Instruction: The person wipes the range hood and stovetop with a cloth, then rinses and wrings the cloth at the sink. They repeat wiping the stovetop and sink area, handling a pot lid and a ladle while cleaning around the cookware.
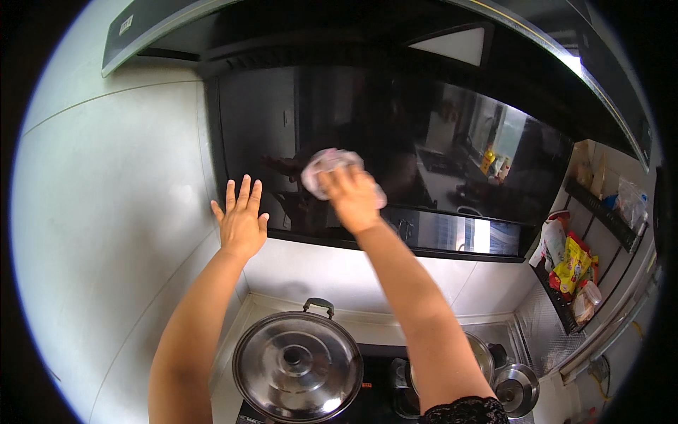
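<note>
My right hand (353, 200) presses a crumpled pale pink cloth (321, 164) against the glossy black panel of a range hood (367, 127). The cloth and fingers are slightly blurred. Further left, my left hand (241, 220) has its fingers stretched out at the panel's lower left edge and holds nothing; whether it touches the panel or the wall beside it I cannot tell. Reflections of a window and a yellow bottle show in the panel's right part.
Below my arms a large lidded steel pot (296, 367) stands on a black gas stove (378, 389). Right of it, another pan is partly hidden by my right arm, beside a small steel bowl (517, 390). A wall rack (558, 300) at the right holds food packets (573, 263).
</note>
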`<state>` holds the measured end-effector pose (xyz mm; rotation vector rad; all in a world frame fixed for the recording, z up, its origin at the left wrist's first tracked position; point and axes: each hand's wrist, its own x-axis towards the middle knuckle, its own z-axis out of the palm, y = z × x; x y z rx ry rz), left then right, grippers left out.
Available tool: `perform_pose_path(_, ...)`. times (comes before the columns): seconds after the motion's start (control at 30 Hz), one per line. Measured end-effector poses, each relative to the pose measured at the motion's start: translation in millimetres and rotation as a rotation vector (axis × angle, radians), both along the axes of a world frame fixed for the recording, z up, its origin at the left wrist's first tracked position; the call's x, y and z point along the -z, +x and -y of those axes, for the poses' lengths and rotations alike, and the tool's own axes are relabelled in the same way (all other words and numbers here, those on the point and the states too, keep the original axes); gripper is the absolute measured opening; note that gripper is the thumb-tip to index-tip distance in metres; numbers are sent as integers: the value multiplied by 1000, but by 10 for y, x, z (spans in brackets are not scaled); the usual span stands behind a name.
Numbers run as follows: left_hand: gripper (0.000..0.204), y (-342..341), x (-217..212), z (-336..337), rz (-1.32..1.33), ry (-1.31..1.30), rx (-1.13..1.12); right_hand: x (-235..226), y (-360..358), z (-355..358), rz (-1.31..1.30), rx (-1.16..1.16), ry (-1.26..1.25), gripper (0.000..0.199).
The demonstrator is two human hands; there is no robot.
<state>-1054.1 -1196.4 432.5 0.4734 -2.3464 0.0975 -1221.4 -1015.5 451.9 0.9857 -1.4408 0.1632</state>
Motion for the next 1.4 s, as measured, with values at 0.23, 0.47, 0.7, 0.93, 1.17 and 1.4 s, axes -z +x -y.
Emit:
perform_pose_path(0.23,65,164,-14,164,11,22,10,-538,-426,-1252,90,210,-823,61)
perform_pose_path(0.47,70,327,75,270,-19,22,69,-933,-206,-286,83,180,-987,44)
perform_pose_path(0.7,72,211,238,296,-17,86,82,-676,278,1231,82,-182,-181,44)
perform_pose_path(0.93,74,-18,336,156,16,116,92,-739,67,142,-109,70,188,38)
perform_pose_path(1.17,75,2,248,-221,18,77,218,-954,-566,-2285,-61,365,-499,66)
perform_pose_path(1.4,78,193,355,-166,-19,62,273,-1503,-412,-1398,463,317,-1296,51)
